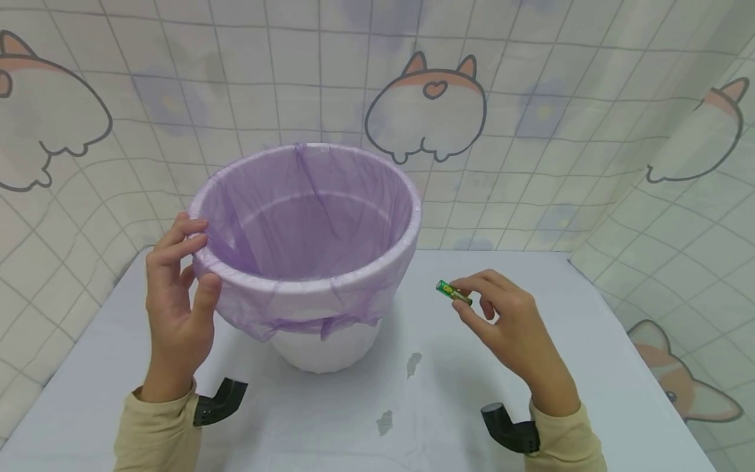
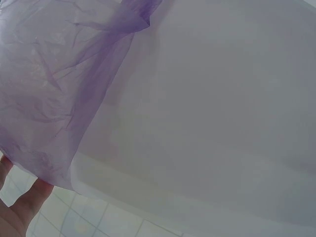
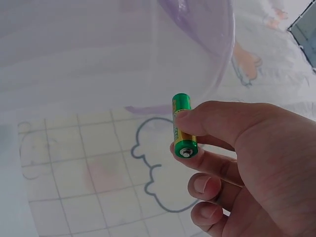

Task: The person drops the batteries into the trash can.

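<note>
A white trash can (image 1: 330, 344) stands on the table, lined with a translucent purple bag (image 1: 312, 223) folded out over its rim. At the rim's left side, my left hand (image 1: 179, 314) holds the can, fingers at the edge and thumb lower on the outside. My right hand (image 1: 507, 321) is to the right of the can, apart from it. It pinches a small green and yellow battery (image 3: 183, 126) between thumb and fingers, the metal terminal facing the camera in the right wrist view. In the left wrist view, the bag and can hide most of the left fingers (image 2: 34, 200).
The white table (image 1: 330, 432) has two grey worn patches (image 1: 385, 423) in front of the can. Behind and at the sides hangs a gridded cloth (image 1: 283, 85) with cartoon animal prints. Black wrist mounts (image 1: 221, 401) sit at both sleeves.
</note>
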### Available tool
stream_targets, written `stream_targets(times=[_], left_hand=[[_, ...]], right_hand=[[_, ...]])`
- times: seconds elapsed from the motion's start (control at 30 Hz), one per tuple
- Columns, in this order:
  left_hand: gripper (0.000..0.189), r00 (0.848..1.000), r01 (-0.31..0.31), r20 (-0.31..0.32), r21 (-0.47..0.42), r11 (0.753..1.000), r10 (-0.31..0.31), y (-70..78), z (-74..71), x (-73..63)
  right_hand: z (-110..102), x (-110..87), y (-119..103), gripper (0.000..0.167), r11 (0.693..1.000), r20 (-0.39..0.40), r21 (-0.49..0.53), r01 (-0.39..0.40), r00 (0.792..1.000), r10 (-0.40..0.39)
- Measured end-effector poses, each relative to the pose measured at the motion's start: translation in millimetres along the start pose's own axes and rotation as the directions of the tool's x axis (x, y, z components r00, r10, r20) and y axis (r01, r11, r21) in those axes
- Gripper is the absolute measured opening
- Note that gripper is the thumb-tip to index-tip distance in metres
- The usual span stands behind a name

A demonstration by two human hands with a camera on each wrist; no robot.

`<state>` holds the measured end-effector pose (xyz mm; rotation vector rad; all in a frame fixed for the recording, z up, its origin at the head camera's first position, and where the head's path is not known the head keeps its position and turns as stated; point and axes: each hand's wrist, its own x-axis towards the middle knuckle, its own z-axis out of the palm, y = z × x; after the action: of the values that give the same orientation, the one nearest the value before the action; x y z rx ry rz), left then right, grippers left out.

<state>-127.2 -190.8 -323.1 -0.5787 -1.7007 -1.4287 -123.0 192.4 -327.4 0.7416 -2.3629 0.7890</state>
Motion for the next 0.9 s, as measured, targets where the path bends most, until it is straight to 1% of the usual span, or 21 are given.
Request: stream_targets(times=[0.3, 0.7, 0.9], left_hand=[[0.053, 1.0, 0.003, 0.001, -0.016, 1.0, -0.003, 0.0, 0.2, -0.3], [0.054, 1.0, 0.013, -0.005, -0.007, 1.0, -0.013, 0.7, 0.3, -0.6], [0.054, 1.0, 0.009, -0.003, -0.007, 1.0, -0.009, 1.0, 0.3, -0.3]], right_hand=[[-4, 7.1, -4, 0.025, 0.998, -0.043, 0.037, 0.053, 0.998, -0.052], [-9, 17.0, -11, 0.027, 0.995, -0.079, 0.053, 0.084, 0.994, -0.079], [-11, 20.0, -14, 0.027, 0.995, -0.082, 0.056, 0.084, 0.993, -0.08]])
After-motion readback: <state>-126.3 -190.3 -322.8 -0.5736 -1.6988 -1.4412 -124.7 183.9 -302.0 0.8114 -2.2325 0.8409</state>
